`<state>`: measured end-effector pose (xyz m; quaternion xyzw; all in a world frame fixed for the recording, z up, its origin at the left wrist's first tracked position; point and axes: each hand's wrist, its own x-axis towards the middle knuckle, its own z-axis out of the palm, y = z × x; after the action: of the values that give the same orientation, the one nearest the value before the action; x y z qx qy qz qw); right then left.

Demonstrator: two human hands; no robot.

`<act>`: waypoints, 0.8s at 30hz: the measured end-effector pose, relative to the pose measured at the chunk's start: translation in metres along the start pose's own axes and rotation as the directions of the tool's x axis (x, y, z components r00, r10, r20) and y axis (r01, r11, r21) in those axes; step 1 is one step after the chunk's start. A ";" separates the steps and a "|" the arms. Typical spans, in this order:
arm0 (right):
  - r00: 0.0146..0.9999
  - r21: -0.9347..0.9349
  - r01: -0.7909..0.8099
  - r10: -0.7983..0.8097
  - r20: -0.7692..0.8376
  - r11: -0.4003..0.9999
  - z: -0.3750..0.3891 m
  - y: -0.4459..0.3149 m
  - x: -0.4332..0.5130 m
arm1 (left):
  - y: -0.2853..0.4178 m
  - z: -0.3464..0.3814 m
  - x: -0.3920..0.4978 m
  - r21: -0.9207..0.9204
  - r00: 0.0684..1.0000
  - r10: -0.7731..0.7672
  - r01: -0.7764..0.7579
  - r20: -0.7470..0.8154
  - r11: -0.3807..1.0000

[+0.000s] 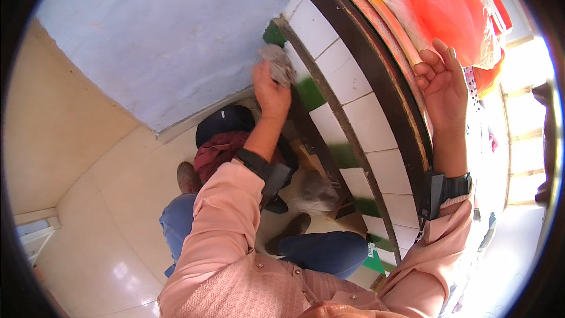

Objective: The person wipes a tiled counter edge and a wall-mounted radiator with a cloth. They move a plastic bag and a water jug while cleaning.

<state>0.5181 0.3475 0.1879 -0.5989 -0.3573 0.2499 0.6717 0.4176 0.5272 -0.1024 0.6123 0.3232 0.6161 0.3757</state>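
My left hand [273,97] grips a crumpled grey cloth [278,62], slightly blurred. The cloth is at the corner where a pale blue wall [167,35] meets a panel of white tiles [357,84] with green tile pieces [311,93]. My right hand [443,86] holds nothing, its palm turned up and fingers loosely curled. It lies at the edge of layered bedding [384,13] above a dark wooden rail [375,57]. Near its fingertips is a red-orange plastic bag [446,13].
On the floor between wall and panel lie a dark blue bag [225,121] and maroon fabric [218,154]. A clear plastic bag [315,192] sits beneath the panel. Close to my knee is a green box [374,261]. Bright window openings [525,119] stand at the right.
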 end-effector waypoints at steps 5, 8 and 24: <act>1.000 -0.076 -0.016 0.017 0.007 0.997 0.008 0.002 0.000 | 0.050 -0.035 -0.061 -0.083 0.978 0.151 -0.140 0.144 0.987; 0.999 -0.074 -0.017 0.014 -0.036 0.997 0.012 0.001 -0.004 | 0.062 -0.044 -0.065 -0.051 0.966 0.179 -0.173 0.187 0.984; 1.000 -0.065 -0.022 0.023 0.003 0.998 0.016 0.004 0.000 | -0.004 -0.008 0.016 0.239 0.990 0.019 -0.053 0.141 0.970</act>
<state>0.5065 0.3581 0.1843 -0.6239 -0.3596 0.2468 0.6485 0.4101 0.5436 -0.0979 0.7004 0.3580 0.5351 0.3083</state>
